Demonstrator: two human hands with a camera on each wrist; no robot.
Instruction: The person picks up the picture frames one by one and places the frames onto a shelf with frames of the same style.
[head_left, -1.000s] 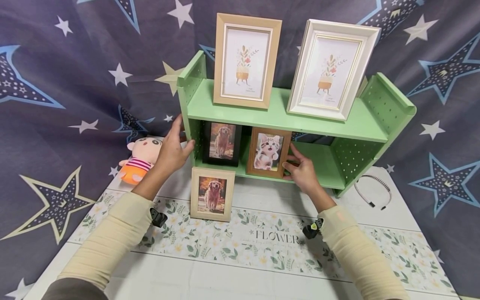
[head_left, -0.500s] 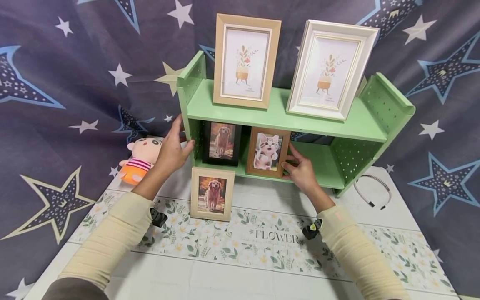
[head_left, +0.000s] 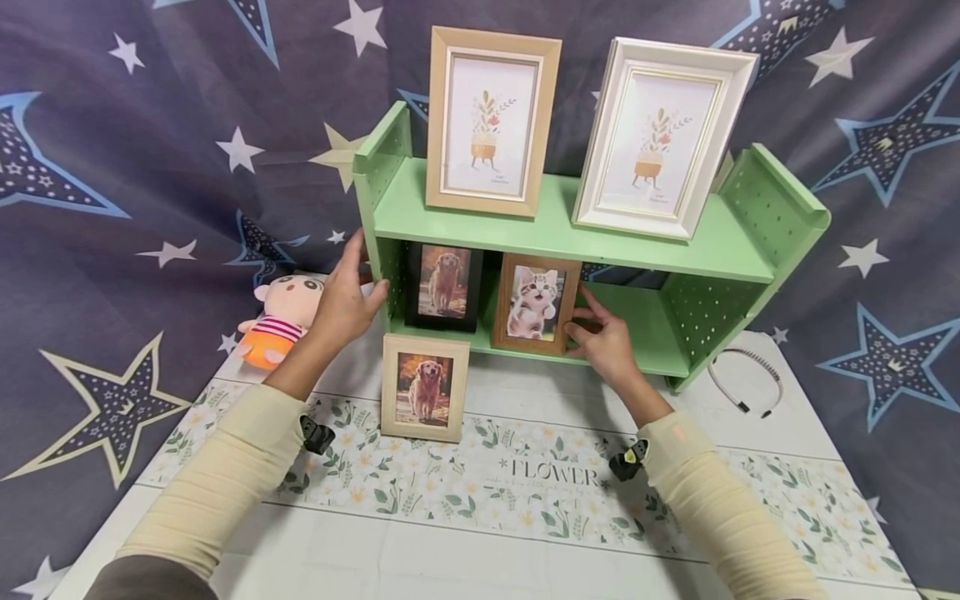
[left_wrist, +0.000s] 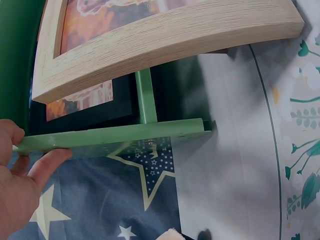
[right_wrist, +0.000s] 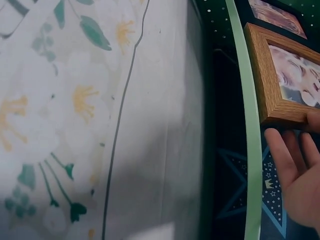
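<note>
My left hand [head_left: 347, 296] grips the left side panel of the green shelf [head_left: 525, 229]; in the left wrist view, thumb and fingers [left_wrist: 50, 165] lie on opposite faces of the panel. At the lower level, my right hand [head_left: 606, 340] touches the right edge of a brown picture frame [head_left: 500, 304] with a kitten photo. The right wrist view has the thumb against this frame and the other fingers [right_wrist: 281, 157] straight, tips right by its side. A black frame [head_left: 411, 287] with a dog photo stands to its left. Before the shelf stands a light wood frame [head_left: 388, 387].
On the top level stand a tan picture frame [head_left: 437, 125] and a white picture frame [head_left: 600, 142]. A plush doll [head_left: 279, 321] sits left of the shelf. A headband [head_left: 723, 387] lies to its right on the white table [head_left: 420, 558]. A star-patterned cloth hangs behind.
</note>
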